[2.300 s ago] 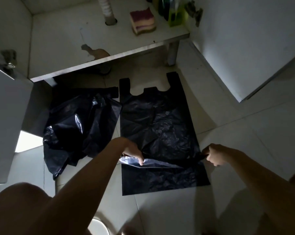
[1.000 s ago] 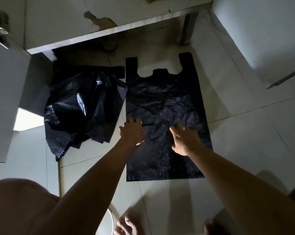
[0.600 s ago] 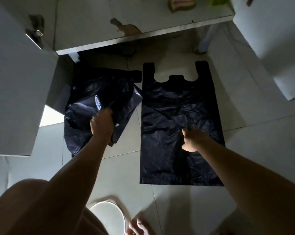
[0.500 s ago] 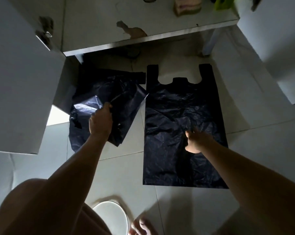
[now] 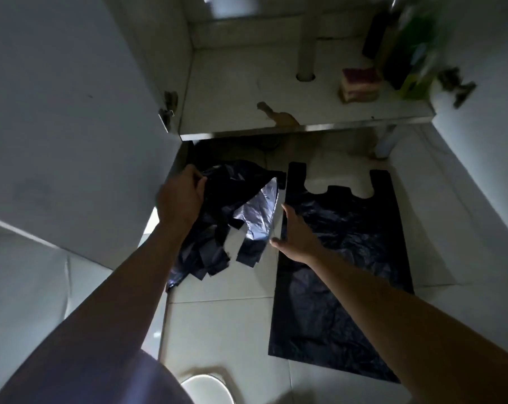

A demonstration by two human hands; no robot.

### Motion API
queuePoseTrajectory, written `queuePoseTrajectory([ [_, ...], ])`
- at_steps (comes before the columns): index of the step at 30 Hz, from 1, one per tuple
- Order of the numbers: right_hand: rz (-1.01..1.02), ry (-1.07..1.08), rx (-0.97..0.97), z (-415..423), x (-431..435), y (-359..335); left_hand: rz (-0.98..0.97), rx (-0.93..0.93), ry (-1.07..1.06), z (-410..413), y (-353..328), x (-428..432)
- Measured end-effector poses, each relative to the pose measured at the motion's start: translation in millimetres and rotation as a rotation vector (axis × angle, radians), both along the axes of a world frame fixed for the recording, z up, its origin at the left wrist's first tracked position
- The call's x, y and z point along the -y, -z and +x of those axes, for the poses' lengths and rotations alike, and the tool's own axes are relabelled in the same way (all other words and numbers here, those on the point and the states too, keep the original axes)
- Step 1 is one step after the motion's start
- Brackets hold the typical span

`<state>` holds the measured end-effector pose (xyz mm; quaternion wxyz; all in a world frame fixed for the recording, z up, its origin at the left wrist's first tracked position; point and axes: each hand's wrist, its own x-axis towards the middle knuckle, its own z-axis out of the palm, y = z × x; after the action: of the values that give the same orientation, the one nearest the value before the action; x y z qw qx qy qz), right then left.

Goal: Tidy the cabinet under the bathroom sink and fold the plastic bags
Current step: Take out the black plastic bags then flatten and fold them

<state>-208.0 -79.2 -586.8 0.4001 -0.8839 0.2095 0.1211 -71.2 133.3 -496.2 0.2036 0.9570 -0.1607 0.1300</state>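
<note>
A black plastic bag (image 5: pixel 349 258) lies flat on the tiled floor, handles toward the cabinet. Left of it, my left hand (image 5: pixel 180 199) grips a crumpled black bag (image 5: pixel 235 217) by its upper edge and holds it up off the floor, its lower strips dangling. My right hand (image 5: pixel 295 236) hovers with straight, spread fingers at the flat bag's left edge, close to the hanging bag, holding nothing. The open under-sink cabinet (image 5: pixel 247 91) is ahead.
The cabinet's left door (image 5: pixel 71 126) stands open close to my left arm; the right door (image 5: pixel 480 141) is open at the right. On the cabinet floor sit a drain pipe (image 5: pixel 306 39), a stack of sponges (image 5: pixel 359 84) and bottles (image 5: pixel 407 53). A white round object (image 5: pixel 207 390) lies near my feet.
My left hand has lifted the crumpled bag higher off the floor. My right hand left the middle of the flat bag and moved left to its edge. The view tilted up into the cabinet.
</note>
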Motion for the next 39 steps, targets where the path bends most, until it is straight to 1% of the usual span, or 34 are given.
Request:
queuePoseTrajectory([
  [3,0.099,0.115,0.191,30,-4,-21,0.005,0.015,0.001,14,-33,-5],
  [5,0.154,0.164,0.267,48,-5,-36,-0.025,0.001,0.019,20,-52,-8],
  [7,0.145,0.180,0.315,62,-7,-47,-0.040,-0.009,0.024,24,-65,-13],
  [10,0.129,0.156,0.299,77,-8,-58,-0.046,-0.006,-0.023,28,-78,-18],
  [14,0.061,-0.015,0.153,85,-26,-62,-0.137,0.026,-0.074,33,-93,-24],
  [16,-0.013,-0.050,0.158,83,-43,-62,-0.198,0.048,-0.087,37,-100,-27],
  [18,-0.038,-0.022,0.212,80,-60,-59,-0.261,0.087,-0.089,38,-109,-29],
  [21,0.031,-0.016,0.275,81,-81,-65,-0.373,0.155,-0.076,36,-126,-26],
  [23,0.113,-0.031,0.259,86,-90,-80,-0.414,0.205,-0.071,35,-140,-23],
  [27,0.328,-0.031,0.188,97,-100,-111,-0.428,0.286,-0.039,36,-168,-14],
  [30,0.419,-0.038,0.196,104,-102,-134,-0.422,0.347,-0.013,36,-192,-7],
  [32,0.488,-0.006,0.214,112,-99,-146,-0.417,0.382,-0.018,34,-207,-3],
  [35,0.513,-0.015,0.259,114,-96,-172,-0.418,0.437,-0.013,30,-229,3],
  [37,0.532,-0.011,0.235,113,-95,-189,-0.394,0.455,0.002,28,-239,7],
  [39,0.485,-0.096,0.212,113,-94,-198,-0.345,0.455,0.021,27,-243,11],
])
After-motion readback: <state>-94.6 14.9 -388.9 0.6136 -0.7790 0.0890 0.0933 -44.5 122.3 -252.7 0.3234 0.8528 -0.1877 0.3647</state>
